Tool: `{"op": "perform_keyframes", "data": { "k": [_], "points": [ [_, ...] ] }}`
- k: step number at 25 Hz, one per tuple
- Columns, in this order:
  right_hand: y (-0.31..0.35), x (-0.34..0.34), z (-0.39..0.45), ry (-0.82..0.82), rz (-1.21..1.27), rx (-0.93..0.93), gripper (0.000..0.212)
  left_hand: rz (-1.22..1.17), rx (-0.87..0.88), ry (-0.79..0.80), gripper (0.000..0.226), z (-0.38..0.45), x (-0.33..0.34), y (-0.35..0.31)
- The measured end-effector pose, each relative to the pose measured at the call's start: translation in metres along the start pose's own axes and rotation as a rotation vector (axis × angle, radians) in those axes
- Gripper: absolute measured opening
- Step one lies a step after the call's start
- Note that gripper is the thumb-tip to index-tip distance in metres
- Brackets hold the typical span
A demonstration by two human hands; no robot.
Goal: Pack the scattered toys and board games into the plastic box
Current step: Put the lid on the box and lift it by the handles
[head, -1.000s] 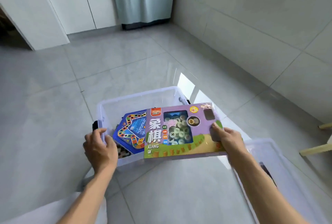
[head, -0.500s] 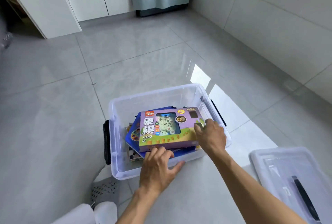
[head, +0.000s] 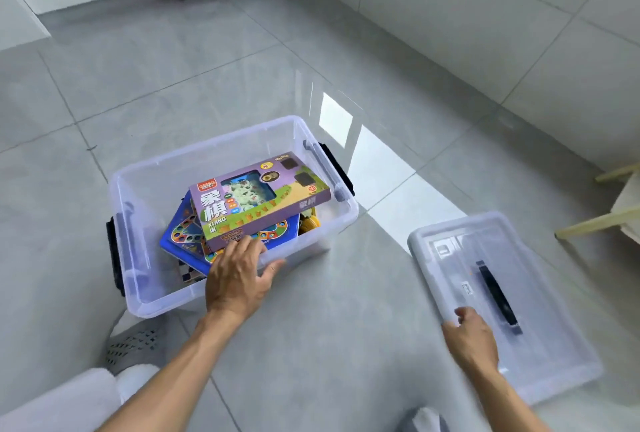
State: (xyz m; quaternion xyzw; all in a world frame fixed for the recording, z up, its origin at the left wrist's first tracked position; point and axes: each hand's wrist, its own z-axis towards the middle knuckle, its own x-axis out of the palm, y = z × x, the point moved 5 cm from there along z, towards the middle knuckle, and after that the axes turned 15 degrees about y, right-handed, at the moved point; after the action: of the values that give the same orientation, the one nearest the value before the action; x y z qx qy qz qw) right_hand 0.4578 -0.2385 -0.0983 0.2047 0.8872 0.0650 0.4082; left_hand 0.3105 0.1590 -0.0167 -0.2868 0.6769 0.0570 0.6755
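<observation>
Floor (head: pixel 346 345) of grey tiles carries a clear plastic storage box (head: pixel 166 300) with black side latches, open at the top. Inside it, a purple Xiangqi game box (head: pixel 242 210) lies tilted on top of a blue board game (head: pixel 187 241); under these a checkered board edge (head: pixel 188 274) shows, and something yellow (head: pixel 308 222) sits at the right, too hidden to name. To the right of the box, apart from it, the clear lid (head: pixel 540 362) with a black handle (head: pixel 495 293) lies flat on the floor.

The left hand (head: pixel 239 279) reaches over the near wall of the box, its grip released, straight fingers touching the near edge of the Xiangqi game box. The right hand (head: pixel 471 338) rests at the near left edge of the lid with fingers curled; whether it grasps the rim I cannot tell.

A grey mesh shoe (head: pixel 135 345) shows beside the box at lower left. Pale wooden furniture (head: pixel 602 220) is cut off at the right edge.
</observation>
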Motion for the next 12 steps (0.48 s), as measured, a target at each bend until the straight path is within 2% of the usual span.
{"op": "perform_keyframes", "data": {
  "k": [2, 5, 9, 12],
  "points": [
    [-0.037, 0.021, 0.017, 0.109, -0.113, 0.098, 0.059, -0.002, -0.008, -0.007, 0.037, 0.005, 0.002, -0.003],
    [-0.049, 0.032, 0.035, 0.056, -0.181, 0.117, 0.06, 0.015, -0.012, -0.039, 0.04, 0.015, 0.002, -0.004],
    [-0.048, 0.042, 0.05, -0.031, -0.359, 0.06, 0.02, 0.015, -0.013, -0.031, 0.04, 0.03, 0.006, -0.005],
    [-0.023, 0.034, 0.046, -0.067, -0.177, -0.024, 0.018, 0.027, -0.003, -0.024, 0.038, 0.042, 0.007, -0.006]
  ]
}}
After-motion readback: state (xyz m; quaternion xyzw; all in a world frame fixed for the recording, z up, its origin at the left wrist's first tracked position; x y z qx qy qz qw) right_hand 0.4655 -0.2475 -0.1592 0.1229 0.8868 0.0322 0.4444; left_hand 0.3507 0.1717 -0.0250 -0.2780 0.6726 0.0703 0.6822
